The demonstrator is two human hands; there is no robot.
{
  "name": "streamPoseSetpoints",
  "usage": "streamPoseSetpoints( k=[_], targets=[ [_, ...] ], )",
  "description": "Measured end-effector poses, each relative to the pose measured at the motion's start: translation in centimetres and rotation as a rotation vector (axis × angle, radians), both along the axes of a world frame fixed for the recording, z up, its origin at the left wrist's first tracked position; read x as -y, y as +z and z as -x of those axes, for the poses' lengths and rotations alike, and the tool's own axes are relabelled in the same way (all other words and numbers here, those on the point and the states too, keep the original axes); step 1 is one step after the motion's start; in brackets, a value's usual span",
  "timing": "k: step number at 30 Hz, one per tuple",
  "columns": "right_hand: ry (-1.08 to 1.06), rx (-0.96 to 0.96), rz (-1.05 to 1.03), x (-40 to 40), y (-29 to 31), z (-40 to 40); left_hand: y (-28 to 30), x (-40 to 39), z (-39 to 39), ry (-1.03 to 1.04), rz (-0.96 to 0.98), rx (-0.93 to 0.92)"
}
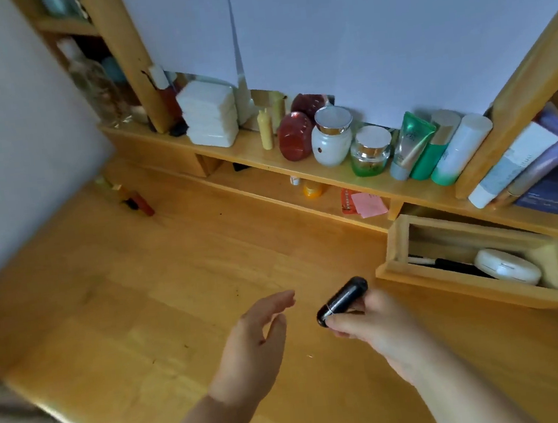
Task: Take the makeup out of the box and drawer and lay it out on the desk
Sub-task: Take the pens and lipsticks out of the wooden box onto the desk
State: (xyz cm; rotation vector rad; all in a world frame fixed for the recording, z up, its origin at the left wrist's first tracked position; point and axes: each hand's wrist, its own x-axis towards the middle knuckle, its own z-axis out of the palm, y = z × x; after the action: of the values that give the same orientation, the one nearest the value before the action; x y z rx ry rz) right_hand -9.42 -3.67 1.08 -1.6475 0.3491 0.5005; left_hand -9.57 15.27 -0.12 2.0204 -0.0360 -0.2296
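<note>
Pinched between our right hand's (368,319) thumb and fingertips is one black capsule-shaped makeup case (342,300), held tilted above the desk (141,294). Our left hand (254,348) hovers just beside it, fingers loosely spread, holding nothing. Past the right hand, one drawer (475,259) stands pulled out; inside we count one white round compact (507,266) and some dark slim items too blurred to number. Farther back, the shelf (254,152) carries two jars (332,140), three green-and-white tubes (436,150), and one stack of white pads (208,113). We can read no lettering.
</note>
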Motion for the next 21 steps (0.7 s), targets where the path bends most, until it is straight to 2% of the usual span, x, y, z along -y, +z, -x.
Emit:
streamPoseSetpoints(
  k=[4,8,13,18,21],
  targets=[
    [0.084,0.073,0.138,-4.3,-0.6,-1.0,-2.1,-8.5,1.2,0.12,-0.301,0.071],
    [0.102,0.142,0.245,-9.3,-1.3,-2.8,-3.5,-17.0,-0.1,0.155,-0.476,0.129],
    [0.109,0.214,0.353,-17.3,-2.5,-6.7,-5.4,-25.6,-5.2,0.109,-0.681,0.146],
    [0.001,0.265,0.405,-26.7,-4.5,-11.8,-7.2,-31.6,-8.5,-0.069,-0.784,0.176],
    [-0.038,0.286,0.424,-32.5,-5.5,-15.4,-8.0,-32.6,-8.6,-0.124,-0.748,0.239]
  ],
)
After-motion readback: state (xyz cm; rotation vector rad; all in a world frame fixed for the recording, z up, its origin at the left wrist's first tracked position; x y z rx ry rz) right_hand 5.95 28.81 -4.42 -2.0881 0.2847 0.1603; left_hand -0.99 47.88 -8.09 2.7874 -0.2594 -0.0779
